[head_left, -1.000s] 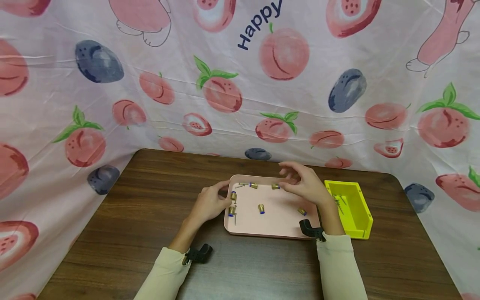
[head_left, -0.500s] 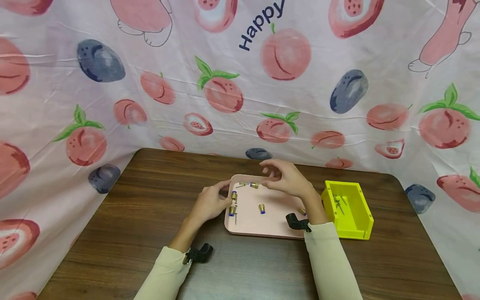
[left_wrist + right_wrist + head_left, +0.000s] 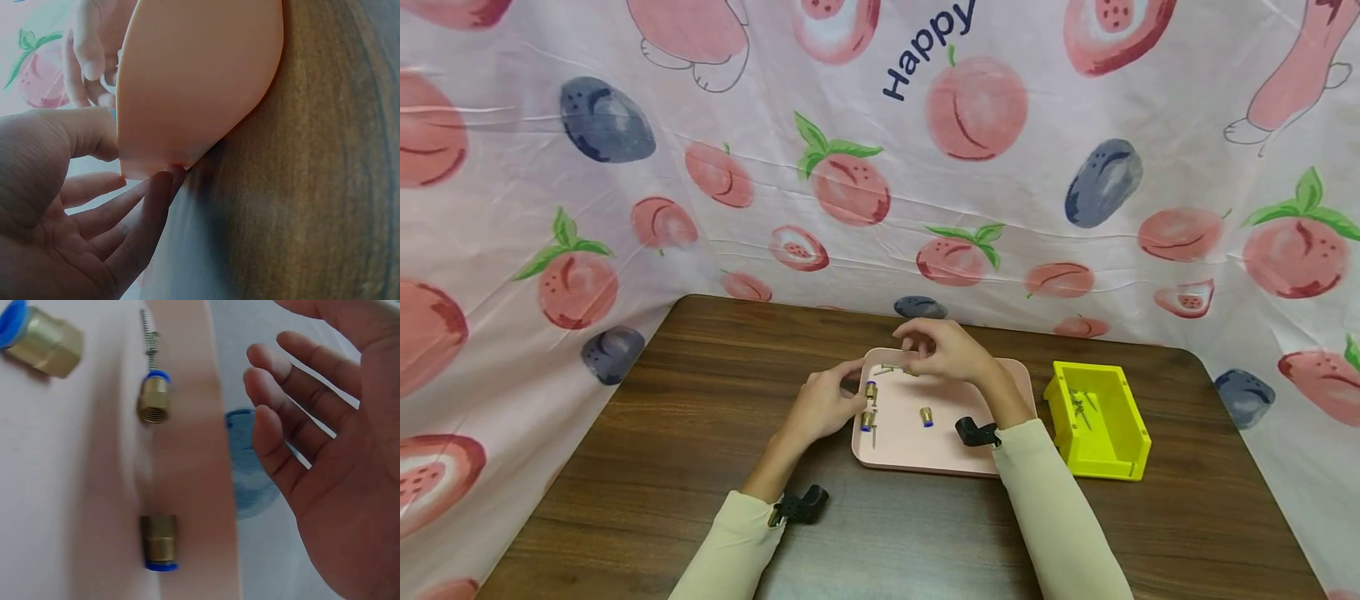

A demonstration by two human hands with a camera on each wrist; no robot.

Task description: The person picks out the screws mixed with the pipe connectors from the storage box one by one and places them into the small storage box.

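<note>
A pink tray (image 3: 942, 454) lies on the brown table (image 3: 700, 433) and holds several brass fittings with blue ends (image 3: 927, 417) and a thin screw (image 3: 886, 369). My left hand (image 3: 827, 404) rests against the tray's left rim. In the left wrist view the thumb and straight fingers of that hand (image 3: 75, 206) touch the tray's edge (image 3: 194, 81). My right hand (image 3: 936, 350) hovers over the tray's far left corner. In the right wrist view this hand (image 3: 300, 437) is relaxed and holds nothing, beside the rim (image 3: 187, 487), a fitting (image 3: 153, 400) and a screw (image 3: 149, 331).
A yellow bin (image 3: 1108, 468) with a few screws (image 3: 1078, 406) inside stands just right of the tray. A fruit-printed cloth (image 3: 850, 183) hangs behind and to both sides of the table. Bare wood lies left of and in front of the tray.
My right hand has moved left along the tray's far side, from near the yellow bin to the far left corner. The left hand has stayed at the tray's left rim.
</note>
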